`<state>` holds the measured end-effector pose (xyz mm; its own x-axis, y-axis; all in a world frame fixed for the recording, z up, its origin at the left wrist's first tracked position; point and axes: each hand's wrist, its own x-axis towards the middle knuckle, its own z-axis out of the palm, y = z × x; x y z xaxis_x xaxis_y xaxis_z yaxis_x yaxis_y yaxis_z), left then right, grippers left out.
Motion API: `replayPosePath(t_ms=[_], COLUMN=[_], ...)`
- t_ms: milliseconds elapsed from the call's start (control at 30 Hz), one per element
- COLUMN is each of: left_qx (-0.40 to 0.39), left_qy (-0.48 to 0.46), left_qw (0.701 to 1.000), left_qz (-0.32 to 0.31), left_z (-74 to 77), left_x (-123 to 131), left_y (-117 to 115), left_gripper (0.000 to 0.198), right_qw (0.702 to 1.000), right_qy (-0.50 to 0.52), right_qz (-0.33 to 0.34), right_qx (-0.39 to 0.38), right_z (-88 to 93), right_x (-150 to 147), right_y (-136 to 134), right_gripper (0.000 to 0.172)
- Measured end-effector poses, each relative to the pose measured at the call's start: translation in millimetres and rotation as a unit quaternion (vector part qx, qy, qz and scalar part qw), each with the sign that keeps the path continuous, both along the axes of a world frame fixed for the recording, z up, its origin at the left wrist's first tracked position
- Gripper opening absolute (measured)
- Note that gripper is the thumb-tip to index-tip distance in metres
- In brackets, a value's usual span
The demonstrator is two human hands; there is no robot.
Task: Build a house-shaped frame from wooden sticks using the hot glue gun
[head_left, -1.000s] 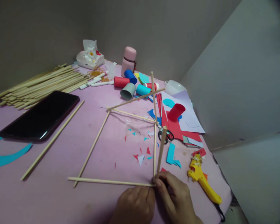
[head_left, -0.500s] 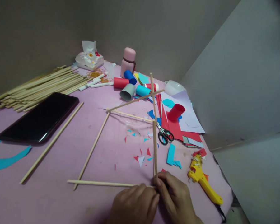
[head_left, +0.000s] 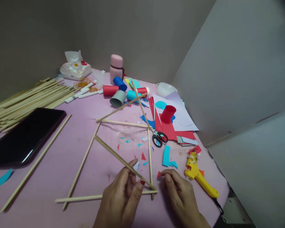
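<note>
My left hand (head_left: 120, 196) is closed, pinching a wooden stick (head_left: 114, 154) between thumb and fingers. That stick slants up and left over a square frame of thin wooden sticks (head_left: 82, 167), its lower end at the frame's near right corner. Just right of this corner, my right hand (head_left: 180, 198) is off the wood, with its fingers loosely bent and nothing visible in them. A small red paper scrap (head_left: 159, 174) lies by its fingertips. At the frame's far side, two more sticks (head_left: 123, 108) rise and cross near their tops.
Scissors (head_left: 158, 138) lie right of the frame, and a yellow glue gun (head_left: 199, 177) farther right. A phone (head_left: 26, 136), a loose stick (head_left: 38, 161) and a pile of sticks (head_left: 30, 98) are left. Paper tubes (head_left: 118, 98), a pink flask (head_left: 116, 69) and tissues (head_left: 76, 66) stand behind.
My right hand has let go of the stick at the near corner and moved right. My left hand now grips that stick, which has swung from upright to leaning left. The view has shifted right.
</note>
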<state>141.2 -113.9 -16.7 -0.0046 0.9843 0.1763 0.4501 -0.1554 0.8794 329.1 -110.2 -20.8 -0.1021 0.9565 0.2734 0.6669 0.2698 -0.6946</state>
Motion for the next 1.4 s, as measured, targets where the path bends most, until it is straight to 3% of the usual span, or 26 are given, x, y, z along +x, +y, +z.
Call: replayPosePath(t_ms=[200,333,467,567,700,900,1067,1400], left_qx=[0.036,0.09,0.142,0.141,0.106,0.02,0.042,0.124], left_qy=[0.051,0.084,0.097,0.107,0.152,0.307,0.359,0.344], left_qw=[0.998,0.992,0.983,0.98,0.975,0.929,0.905,0.905], left_qz=[0.002,-0.024,-0.067,-0.094,-0.124,-0.204,-0.224,-0.216], left_z=[-1.9,5.4,18.5,24.0,17.8,3.9,0.1,-0.2], left_x=[-7.5,-7.4,-0.2,2.5,-2.0,1.3,5.7,-6.0], left_y=[2.4,6.0,11.3,14.1,13.7,12.7,15.4,30.1], left_gripper=[0.032,0.026,0.022,0.022,0.022,0.012,0.016,0.005], right_qw=[0.999,0.999,0.996,0.995,0.995,0.995,0.994,0.993], right_qy=[0.026,0.035,0.024,0.013,0.02,0.037,0.045,0.058], right_qz=[-0.018,0.024,0.084,0.102,0.089,0.066,0.06,0.09], right_qx=[-0.026,-0.025,0.001,-0.011,-0.041,-0.072,-0.079,-0.05], right_z=[-0.6,-1.5,2.5,6.0,7.8,3.6,4.2,15.0], right_x=[2.8,-2.5,-11.0,-15.0,-15.0,-11.7,-10.1,-16.8], right_y=[1.5,-1.6,-2.7,-0.1,2.3,-1.0,1.2,20.9], right_gripper=[0.029,0.021,0.024,0.017,0.021,0.021,0.02,0.017])
